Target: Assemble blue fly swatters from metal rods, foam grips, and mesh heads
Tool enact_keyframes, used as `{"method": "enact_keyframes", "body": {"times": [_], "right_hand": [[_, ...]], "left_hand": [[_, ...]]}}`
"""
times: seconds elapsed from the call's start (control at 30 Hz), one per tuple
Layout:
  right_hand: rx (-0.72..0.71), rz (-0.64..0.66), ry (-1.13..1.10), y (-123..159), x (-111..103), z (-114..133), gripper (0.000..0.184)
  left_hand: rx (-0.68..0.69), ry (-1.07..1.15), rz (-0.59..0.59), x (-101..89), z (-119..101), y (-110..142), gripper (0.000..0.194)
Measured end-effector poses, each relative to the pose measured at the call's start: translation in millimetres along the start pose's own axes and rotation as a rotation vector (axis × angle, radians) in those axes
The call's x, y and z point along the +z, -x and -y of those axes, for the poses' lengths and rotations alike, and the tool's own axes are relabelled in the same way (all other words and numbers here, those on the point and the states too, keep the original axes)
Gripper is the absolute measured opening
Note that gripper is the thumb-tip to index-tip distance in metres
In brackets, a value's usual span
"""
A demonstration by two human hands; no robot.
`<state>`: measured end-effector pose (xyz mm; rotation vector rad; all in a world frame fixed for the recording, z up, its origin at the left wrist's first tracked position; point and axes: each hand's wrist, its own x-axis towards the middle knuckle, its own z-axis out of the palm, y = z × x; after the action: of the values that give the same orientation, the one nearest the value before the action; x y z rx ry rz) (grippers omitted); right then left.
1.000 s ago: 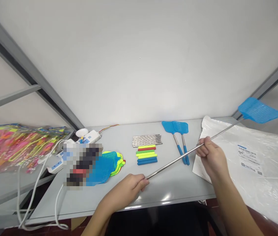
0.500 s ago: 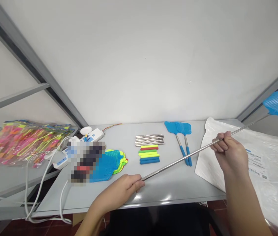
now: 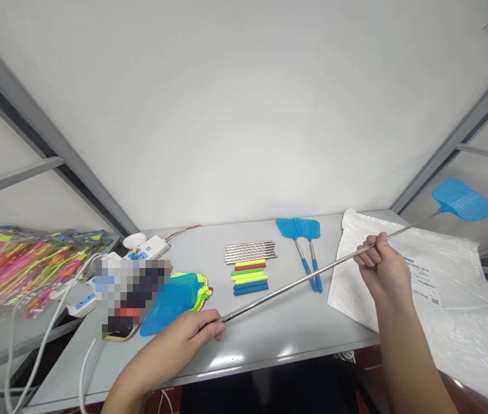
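A long metal-rod fly swatter (image 3: 295,283) slants up to the right over the table, its blue head at the far right. My left hand (image 3: 198,333) is closed around the lower end, hiding most of the grip. Higher on the rod, below the head, my right hand (image 3: 384,267) pinches the thin shaft. Behind the rod lie two short blue fly swatters (image 3: 308,229). Left of them are a row of metal rods (image 3: 250,251) and several coloured grip sleeves (image 3: 249,278). Loose mesh swatter heads (image 3: 168,305), blue over yellow, lie beyond my left hand.
A white plastic mailer bag (image 3: 442,322) covers the table's right end. At left are a power strip (image 3: 151,248) with cables, a partly blurred phone (image 3: 125,333) and a shelf of bagged colourful items (image 3: 28,264). A wall stands behind the grey table (image 3: 265,339).
My view has turned slightly right, so the table things appear shifted left. Both hands keep their hold on the long fly swatter, which stays extended at a similar slant.
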<state>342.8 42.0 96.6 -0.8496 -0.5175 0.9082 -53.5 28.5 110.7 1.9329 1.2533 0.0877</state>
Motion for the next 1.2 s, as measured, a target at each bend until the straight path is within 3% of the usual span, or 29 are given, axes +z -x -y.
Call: {"method": "enact_keyframes", "body": {"times": [0.2,0.43,0.57,0.83,0.97,1.2], "right_hand": [[-0.032,-0.034,-0.040,-3.1,-22.2,4.3,0.032],[-0.017,-0.051,-0.126,-0.8,-18.1,-11.3,0.021],[0.078,0.037,-0.028,16.1,2.2,-32.5,0.027],[0.191,0.273,0.107,88.1,68.1,-69.1,0.032],[0.194,0.328,0.120,103.5,79.0,-77.9,0.033],[0.219,0.564,0.370,115.2,78.9,-89.6,0.032]], "left_hand": [[-0.036,0.007,-0.125,-4.7,14.9,8.6,0.034],[-0.030,0.018,-0.253,-9.0,19.9,15.5,0.037],[0.005,0.065,-0.247,-5.2,12.4,8.2,0.038],[0.128,0.194,-0.174,10.4,-12.0,-10.8,0.033],[0.130,0.232,-0.169,15.8,-11.9,-13.3,0.033],[0.169,0.279,-0.159,31.0,-31.0,-26.9,0.038]]}}
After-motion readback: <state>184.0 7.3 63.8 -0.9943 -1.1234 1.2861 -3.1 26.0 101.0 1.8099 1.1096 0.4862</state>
